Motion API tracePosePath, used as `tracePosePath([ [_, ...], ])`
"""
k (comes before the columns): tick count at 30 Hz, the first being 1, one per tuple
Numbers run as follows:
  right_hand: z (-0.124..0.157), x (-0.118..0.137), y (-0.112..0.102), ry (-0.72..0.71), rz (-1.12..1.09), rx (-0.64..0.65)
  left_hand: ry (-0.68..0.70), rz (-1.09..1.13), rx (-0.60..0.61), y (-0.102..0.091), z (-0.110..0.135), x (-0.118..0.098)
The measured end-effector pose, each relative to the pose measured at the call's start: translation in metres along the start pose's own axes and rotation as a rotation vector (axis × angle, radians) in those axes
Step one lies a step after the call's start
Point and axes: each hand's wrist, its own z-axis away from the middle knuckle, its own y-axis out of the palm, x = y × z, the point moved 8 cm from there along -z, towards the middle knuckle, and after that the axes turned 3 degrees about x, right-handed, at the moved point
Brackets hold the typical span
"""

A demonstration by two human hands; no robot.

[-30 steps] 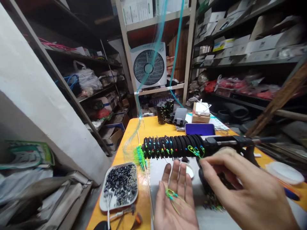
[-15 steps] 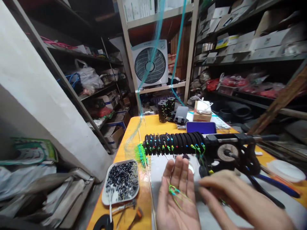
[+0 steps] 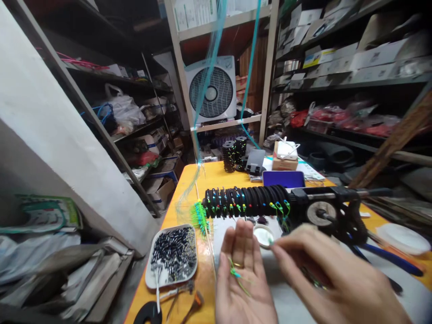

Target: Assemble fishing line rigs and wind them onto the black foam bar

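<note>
My left hand [image 3: 243, 279] lies palm up and open over the table's near edge, with a small green fishing rig [image 3: 236, 273] resting on the palm. My right hand [image 3: 330, 283] hovers just right of it, fingers curled, thumb and forefinger pinched near a small round white lid [image 3: 263, 235]; whether they hold anything is unclear. Beyond both hands a row of black foam spools [image 3: 246, 201] with coloured beads and green loops sits on a horizontal winder [image 3: 324, 207].
A white tray of small black pieces [image 3: 173, 256] lies left on the yellow table [image 3: 216, 177]. Green feathered rigs [image 3: 200, 217] hang from a teal line. Stacked spools [image 3: 233, 155], a blue box [image 3: 283, 179], a fan [image 3: 211, 90] and crowded shelves surround.
My right hand drew back from the spools on the winder and came down toward my left palm. The view shifted slightly; the left hand stayed open with the rig.
</note>
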Motion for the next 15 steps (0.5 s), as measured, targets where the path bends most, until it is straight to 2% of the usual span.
tracePosePath([
  [3, -0.022, -0.005, -0.015, 0.008, 0.144, -0.097, -0.012, -0.02, -0.021, 0.003, 0.001, -0.007],
  [7, -0.038, -0.014, -0.009, 0.007, 0.236, -0.104, -0.022, -0.035, -0.037, 0.011, 0.005, -0.012],
  [11, -0.027, -0.022, 0.004, 0.026, 0.311, -0.043, -0.013, -0.03, -0.029, 0.009, 0.004, -0.014],
  [15, -0.002, -0.014, 0.006, -0.013, 0.319, -0.01, -0.007, -0.038, -0.002, -0.006, -0.003, -0.01],
])
